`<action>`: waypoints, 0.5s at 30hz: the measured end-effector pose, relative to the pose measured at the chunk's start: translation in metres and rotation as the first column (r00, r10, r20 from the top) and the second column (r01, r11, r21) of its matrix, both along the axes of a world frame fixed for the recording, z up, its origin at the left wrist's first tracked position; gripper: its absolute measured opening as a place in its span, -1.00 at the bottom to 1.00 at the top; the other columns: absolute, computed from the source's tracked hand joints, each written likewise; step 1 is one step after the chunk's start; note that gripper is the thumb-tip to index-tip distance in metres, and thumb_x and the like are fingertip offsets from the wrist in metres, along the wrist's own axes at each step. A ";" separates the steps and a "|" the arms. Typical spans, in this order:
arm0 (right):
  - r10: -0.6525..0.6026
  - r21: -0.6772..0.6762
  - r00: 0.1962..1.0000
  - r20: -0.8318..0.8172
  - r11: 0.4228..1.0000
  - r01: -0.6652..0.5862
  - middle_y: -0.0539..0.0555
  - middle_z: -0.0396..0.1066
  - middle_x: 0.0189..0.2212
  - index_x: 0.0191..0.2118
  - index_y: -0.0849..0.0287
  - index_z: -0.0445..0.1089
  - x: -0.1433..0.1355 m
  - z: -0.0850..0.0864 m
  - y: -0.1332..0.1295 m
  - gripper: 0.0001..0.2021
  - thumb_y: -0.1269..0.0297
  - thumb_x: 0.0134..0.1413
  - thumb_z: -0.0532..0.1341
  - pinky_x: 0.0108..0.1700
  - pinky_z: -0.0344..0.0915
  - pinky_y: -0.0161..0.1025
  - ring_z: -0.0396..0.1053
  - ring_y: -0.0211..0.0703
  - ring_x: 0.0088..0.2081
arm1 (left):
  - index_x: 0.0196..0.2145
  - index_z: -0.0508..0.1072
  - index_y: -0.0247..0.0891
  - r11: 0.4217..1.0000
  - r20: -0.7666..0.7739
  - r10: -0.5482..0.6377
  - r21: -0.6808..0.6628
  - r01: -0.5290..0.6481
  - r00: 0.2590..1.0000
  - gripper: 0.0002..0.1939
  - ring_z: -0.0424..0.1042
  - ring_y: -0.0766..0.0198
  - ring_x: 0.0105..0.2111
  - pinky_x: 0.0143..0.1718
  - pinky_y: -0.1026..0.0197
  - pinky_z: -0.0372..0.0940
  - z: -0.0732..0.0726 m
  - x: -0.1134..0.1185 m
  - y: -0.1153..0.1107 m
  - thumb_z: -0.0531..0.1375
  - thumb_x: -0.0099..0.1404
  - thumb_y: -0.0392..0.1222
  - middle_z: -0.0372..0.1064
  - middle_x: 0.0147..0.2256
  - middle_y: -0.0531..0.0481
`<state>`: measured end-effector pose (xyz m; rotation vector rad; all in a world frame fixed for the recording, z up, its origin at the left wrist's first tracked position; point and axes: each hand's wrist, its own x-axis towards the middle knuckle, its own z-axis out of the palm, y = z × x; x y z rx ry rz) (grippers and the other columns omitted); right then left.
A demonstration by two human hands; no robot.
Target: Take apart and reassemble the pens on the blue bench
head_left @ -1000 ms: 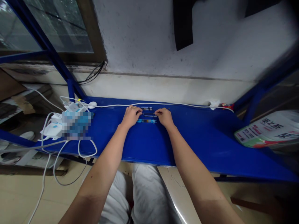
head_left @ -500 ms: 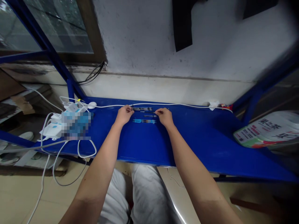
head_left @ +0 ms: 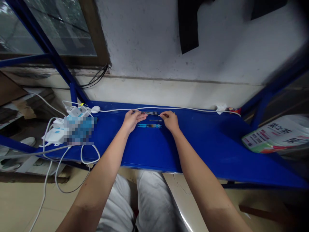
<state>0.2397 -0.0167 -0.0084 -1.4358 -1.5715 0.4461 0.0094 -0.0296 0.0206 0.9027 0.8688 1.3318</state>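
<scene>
Three pens lie in a row on the blue tabletop (head_left: 205, 141); the left hand (head_left: 131, 120) and right hand (head_left: 170, 120) apparently pinch the far pen (head_left: 149, 113) by its ends, while the blue pen (head_left: 149, 125) and middle pen (head_left: 155, 120) rest untouched.

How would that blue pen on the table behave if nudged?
The blue pen looks thin and round, so it would probably roll on the smooth blue table. It seems light and stiff, likely sliding easily too.

Makeshift workroom: blue metal bench (head_left: 205, 141), stained wall (head_left: 149, 42), power strips (head_left: 72, 124).
</scene>
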 end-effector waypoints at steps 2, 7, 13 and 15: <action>0.003 -0.009 1.000 -0.017 1.000 -0.003 0.09 0.58 -0.27 -0.32 0.14 0.61 -0.001 0.000 0.000 -0.88 0.38 0.10 0.28 -0.03 0.38 -0.13 0.49 -0.09 -0.25 | -0.29 0.37 -0.31 1.000 0.003 0.006 -0.005 -0.005 1.000 -0.91 0.67 0.00 -0.19 0.01 -0.10 0.55 0.001 0.000 0.000 0.22 0.39 -0.37 0.59 -0.27 -0.26; 0.023 -0.033 0.998 -0.057 0.999 -0.025 0.09 0.62 -0.28 -0.33 0.13 0.59 -0.001 -0.001 0.001 -0.88 0.39 0.10 0.27 -0.03 0.40 -0.13 0.53 -0.06 -0.22 | -0.29 0.34 -0.30 1.000 0.000 0.009 -0.016 -0.009 1.000 -0.89 0.68 0.00 -0.21 0.01 -0.13 0.54 0.001 0.002 0.000 0.22 0.40 -0.38 0.58 -0.26 -0.25; 0.033 -0.011 0.999 -0.037 0.999 -0.034 0.07 0.64 -0.30 -0.33 0.11 0.60 -0.003 0.003 -0.001 -0.87 0.39 0.10 0.27 -0.05 0.42 -0.13 0.54 -0.05 -0.23 | -0.28 0.31 -0.28 1.000 -0.008 -0.025 0.007 0.025 1.000 -0.85 0.68 0.00 -0.21 0.02 -0.13 0.53 -0.003 0.006 0.000 0.24 0.39 -0.37 0.57 -0.32 -0.22; 0.045 0.021 0.999 -0.026 0.999 -0.044 0.08 0.63 -0.29 -0.33 0.12 0.60 -0.005 0.005 -0.003 -0.87 0.38 0.10 0.27 -0.06 0.41 -0.13 0.53 -0.06 -0.24 | -0.27 0.30 -0.27 0.999 -0.006 -0.039 0.018 0.039 0.999 -0.86 0.68 0.00 -0.22 0.01 -0.13 0.53 -0.002 0.008 -0.001 0.23 0.39 -0.37 0.56 -0.32 -0.19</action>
